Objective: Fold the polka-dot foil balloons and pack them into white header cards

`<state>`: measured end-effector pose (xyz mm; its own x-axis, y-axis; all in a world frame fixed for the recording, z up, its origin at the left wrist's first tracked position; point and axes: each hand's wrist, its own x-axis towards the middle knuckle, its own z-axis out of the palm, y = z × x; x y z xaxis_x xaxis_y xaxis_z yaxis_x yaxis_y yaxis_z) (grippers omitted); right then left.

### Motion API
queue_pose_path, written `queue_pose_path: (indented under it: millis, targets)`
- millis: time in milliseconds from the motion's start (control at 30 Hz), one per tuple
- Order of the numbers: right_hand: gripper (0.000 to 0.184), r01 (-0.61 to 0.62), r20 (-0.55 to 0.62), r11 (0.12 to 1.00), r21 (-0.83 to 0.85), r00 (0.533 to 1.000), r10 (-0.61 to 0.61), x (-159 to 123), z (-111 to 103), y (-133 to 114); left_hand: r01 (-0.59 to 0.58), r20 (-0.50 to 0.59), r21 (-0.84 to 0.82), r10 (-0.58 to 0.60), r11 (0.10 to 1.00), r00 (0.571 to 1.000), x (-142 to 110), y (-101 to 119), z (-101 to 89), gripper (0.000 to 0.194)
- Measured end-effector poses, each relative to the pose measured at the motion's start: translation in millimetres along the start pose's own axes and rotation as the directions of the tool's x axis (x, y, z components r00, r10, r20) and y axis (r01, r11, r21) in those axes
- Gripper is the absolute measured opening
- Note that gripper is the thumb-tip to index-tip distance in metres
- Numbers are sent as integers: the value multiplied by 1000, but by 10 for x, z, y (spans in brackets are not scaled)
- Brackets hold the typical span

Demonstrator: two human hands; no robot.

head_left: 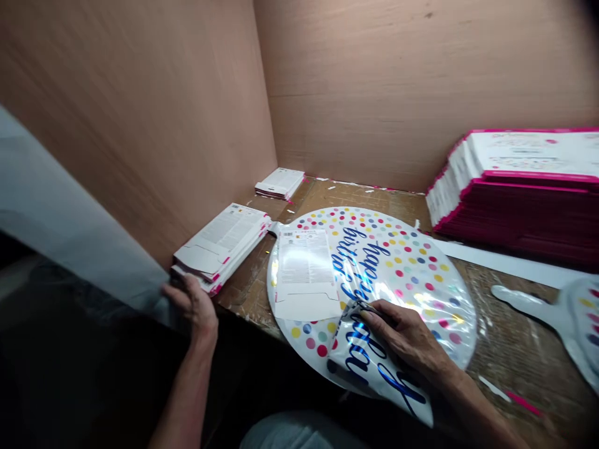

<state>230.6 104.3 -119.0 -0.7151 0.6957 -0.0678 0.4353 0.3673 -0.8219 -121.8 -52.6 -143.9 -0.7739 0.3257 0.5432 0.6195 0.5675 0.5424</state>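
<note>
Plywood walls (374, 93) enclose a scuffed brown wooden counter (519, 343), where a round, clear-and-white foil balloon with coloured dots and blue lettering (421, 274) lies at centre. One printed white card (306, 274) rests at its nine o'clock; its six o'clock edge is only partly folded over, most of it flat. A person's right hand (412, 337) has its grip closed on the fold. The left hand (199, 308), fingers loosely curled, meets a pink-edged white card stack (224, 240) at ten o'clock; whether its grip holds any, one cannot tell. A second dotted balloon (580, 318) lies unfolded at four o'clock.
</note>
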Motion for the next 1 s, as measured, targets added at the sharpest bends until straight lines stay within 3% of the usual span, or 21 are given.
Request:
queue_pose_path:
  millis: [33,67,100,133,167,200,267,300,367,467,500,567,733,900,1000]
  targets:
    - [43,5,-2,1000,-1,1000,-5,-14,-29,-3,15,-123,-30,-19,999,992,-59,129,-54,65]
    - [42,8,-4,1000,-4,1000,-8,-28,-63,3,-38,-161,-75,26,996,987,-117,278,-86,67]
    - [42,4,-11,1000,-10,1000,-4,-41,-98,18,-147,-86,-141,135,979,987,-170,440,-93,63]
    - [42,-6,-25,1000,-17,1000,6,-54,-132,41,-275,40,-206,289,939,957,-213,605,-74,57]
    - [42,-22,-43,999,-24,999,21,-67,-163,68,-409,203,-265,465,873,861,-243,763,-33,49]
    - [43,-42,-60,999,-27,997,40,-81,-187,96,-516,342,-315,602,797,722,-258,903,24,43]
    - [43,-67,-84,998,-18,994,65,-107,-213,146,-671,542,-352,727,653,422,-245,1112,153,36]
    - [43,-64,-92,998,-13,994,62,-120,-214,165,-726,606,-339,729,599,319,-220,1177,209,34]
    - [42,-35,-100,999,-24,994,33,-142,-196,189,-821,694,-283,696,496,181,-153,1248,276,29]
    - [42,9,-116,997,-73,993,-17,-159,-150,216,-918,762,-226,646,326,41,-72,1284,282,27]
    - [42,14,-123,997,-82,992,-24,-159,-137,226,-933,777,-218,630,287,12,-59,1293,277,27]
    - [42,19,-135,996,-86,990,-30,-154,-120,244,-945,801,-195,599,263,1,-50,1313,283,26]
    - [41,30,-120,996,-78,992,-40,-155,-115,228,-948,826,-140,561,286,47,-17,1370,367,27]
    - [38,64,-147,997,-46,987,-71,-168,-118,217,-937,807,-140,585,321,79,175,1352,360,19]
    - [37,72,-144,996,-45,987,-77,-170,-115,230,-926,799,-134,591,354,110,270,1299,332,28]
